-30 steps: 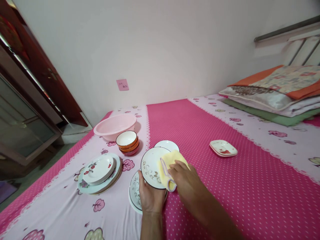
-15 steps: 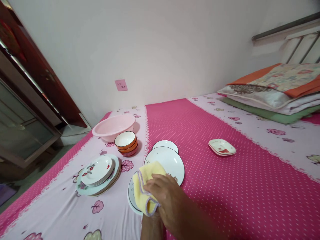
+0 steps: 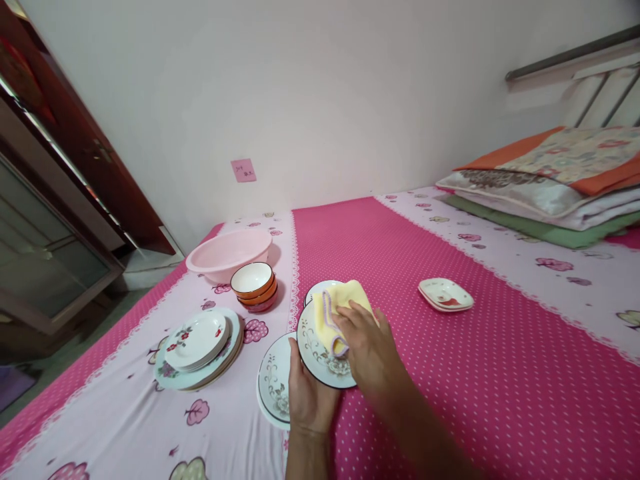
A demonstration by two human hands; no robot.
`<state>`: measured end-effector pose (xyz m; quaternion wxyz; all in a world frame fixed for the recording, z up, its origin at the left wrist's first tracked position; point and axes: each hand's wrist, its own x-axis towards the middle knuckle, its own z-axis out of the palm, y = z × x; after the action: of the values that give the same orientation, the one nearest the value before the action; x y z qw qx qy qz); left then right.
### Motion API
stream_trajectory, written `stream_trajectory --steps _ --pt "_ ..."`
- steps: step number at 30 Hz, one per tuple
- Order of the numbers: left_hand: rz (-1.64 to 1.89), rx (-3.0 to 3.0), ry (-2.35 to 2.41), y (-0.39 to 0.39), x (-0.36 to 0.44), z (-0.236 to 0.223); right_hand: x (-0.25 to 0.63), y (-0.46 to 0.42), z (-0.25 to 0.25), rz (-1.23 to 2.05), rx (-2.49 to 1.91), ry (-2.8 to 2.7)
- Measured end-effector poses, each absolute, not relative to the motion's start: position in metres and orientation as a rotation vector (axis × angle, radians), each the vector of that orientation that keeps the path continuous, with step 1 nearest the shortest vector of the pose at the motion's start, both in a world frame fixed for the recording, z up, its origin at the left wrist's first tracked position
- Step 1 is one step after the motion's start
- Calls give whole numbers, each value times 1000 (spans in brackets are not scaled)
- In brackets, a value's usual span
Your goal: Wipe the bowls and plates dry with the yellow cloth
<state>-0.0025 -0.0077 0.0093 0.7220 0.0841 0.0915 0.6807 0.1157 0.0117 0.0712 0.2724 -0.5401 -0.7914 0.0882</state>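
My left hand (image 3: 311, 393) grips a white plate (image 3: 320, 363) with a dark rim and brown flower pattern from below, the thumb at its left edge. The plate is raised and tilted. Over its upper right part my right hand (image 3: 367, 340) presses a yellow cloth (image 3: 353, 293) with purple edging, fingers closed on it. Behind, a small white plate (image 3: 316, 288) on the bed is partly covered by the cloth and the held plate. At the left of my left hand lies another patterned plate (image 3: 274, 380), stacked on a further one.
Orange bowls (image 3: 254, 283) stand stacked by a pink basin (image 3: 227, 252). Flowered plates (image 3: 197, 340) are piled at the left. Squarish small dishes (image 3: 446, 293) lie right of my hands. Folded bedding (image 3: 545, 183) rests at the far right on the pink bedspread (image 3: 450, 380).
My right hand has moved the cloth from the plate's lower left to its upper right. My left hand, hidden before behind the right hand and cloth, now shows under the plate.
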Motion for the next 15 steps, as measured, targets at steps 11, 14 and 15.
stream_trajectory --steps 11,14,15 --pt "1726 84 442 -7 -12 21 136 -10 83 337 -1413 -2431" --pt "1703 74 400 -7 -17 15 139 -23 74 406 -1193 -2353" --pt "1678 77 410 -7 -20 14 139 -28 73 447 -1148 -2325"
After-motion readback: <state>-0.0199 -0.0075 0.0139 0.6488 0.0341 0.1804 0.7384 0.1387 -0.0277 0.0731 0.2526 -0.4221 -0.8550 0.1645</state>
